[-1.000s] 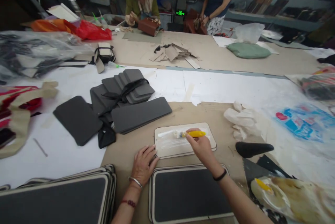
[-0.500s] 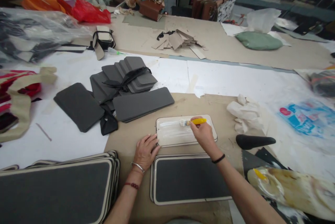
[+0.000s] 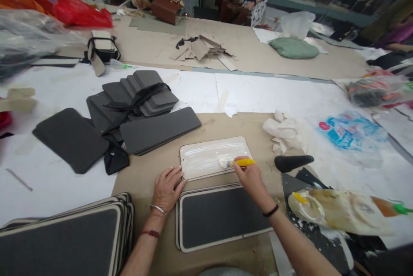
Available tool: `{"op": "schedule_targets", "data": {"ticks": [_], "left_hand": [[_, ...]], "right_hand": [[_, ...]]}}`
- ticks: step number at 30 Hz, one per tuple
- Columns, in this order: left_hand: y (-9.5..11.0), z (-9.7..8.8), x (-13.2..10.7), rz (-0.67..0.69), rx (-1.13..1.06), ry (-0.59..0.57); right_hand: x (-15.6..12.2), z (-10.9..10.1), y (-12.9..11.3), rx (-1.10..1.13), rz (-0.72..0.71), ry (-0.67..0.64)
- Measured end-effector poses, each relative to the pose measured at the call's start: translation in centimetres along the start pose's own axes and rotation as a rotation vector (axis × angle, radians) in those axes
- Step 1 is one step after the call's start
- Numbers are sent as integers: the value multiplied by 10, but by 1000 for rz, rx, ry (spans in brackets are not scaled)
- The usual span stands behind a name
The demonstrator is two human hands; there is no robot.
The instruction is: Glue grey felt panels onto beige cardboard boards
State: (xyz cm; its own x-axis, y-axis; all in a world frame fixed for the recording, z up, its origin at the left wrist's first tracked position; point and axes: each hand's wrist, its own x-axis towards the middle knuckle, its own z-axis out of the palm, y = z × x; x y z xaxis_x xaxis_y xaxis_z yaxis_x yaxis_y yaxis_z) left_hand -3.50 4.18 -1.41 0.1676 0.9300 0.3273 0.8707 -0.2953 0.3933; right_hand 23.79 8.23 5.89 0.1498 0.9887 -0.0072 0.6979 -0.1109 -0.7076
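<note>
My right hand (image 3: 251, 179) is closed round a yellow-handled glue brush (image 3: 237, 163). The brush's white tip rests on a cream rounded panel (image 3: 206, 155) that is wet with glue. My left hand (image 3: 167, 188) lies flat with fingers spread, its fingertips pressing the panel's left edge. Just below the cream panel lies a dark grey panel with a cream border (image 3: 222, 216) on brown cardboard (image 3: 142, 181).
Grey foam pieces (image 3: 138, 104) lie to the upper left, and a stack of bordered panels (image 3: 64, 241) sits at lower left. White gloves (image 3: 282, 132), a black oval piece (image 3: 292, 163) and a glue bag (image 3: 342, 213) are on the right. Two people work across the far table.
The brush has moved from the panel's upper edge down to its lower right part, spreading glue. The view has shifted to the right. My left hand stays at the panel's left edge.
</note>
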Motion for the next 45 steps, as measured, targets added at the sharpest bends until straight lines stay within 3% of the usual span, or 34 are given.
{"op": "schedule_targets", "data": {"ticks": [4,7,14,22,28,33,37,41,45], "left_hand": [[0,0,0,0,-1,9],[0,1,0,5,4,23],[-2,2,0,36,15,45],[-2,1,0,68,27,83],[-4,3,0,82,34,85],[-4,3,0,61,25,76],[2,-1,-1,9,-14,57],[7,-6,3,-59,-81,49],[6,-7,0,-62,-80,68]], "right_hand": [[13,-49,37,-210,97,139],[17,-63,48,-246,91,181],[34,-53,39,-191,-85,146],[40,-49,29,-129,-54,79],[69,-35,22,5,33,82],[80,-54,25,-203,159,124],[83,-66,10,-233,61,103],[106,-40,-30,-213,-160,-3],[134,21,-78,-234,-358,-183]]}}
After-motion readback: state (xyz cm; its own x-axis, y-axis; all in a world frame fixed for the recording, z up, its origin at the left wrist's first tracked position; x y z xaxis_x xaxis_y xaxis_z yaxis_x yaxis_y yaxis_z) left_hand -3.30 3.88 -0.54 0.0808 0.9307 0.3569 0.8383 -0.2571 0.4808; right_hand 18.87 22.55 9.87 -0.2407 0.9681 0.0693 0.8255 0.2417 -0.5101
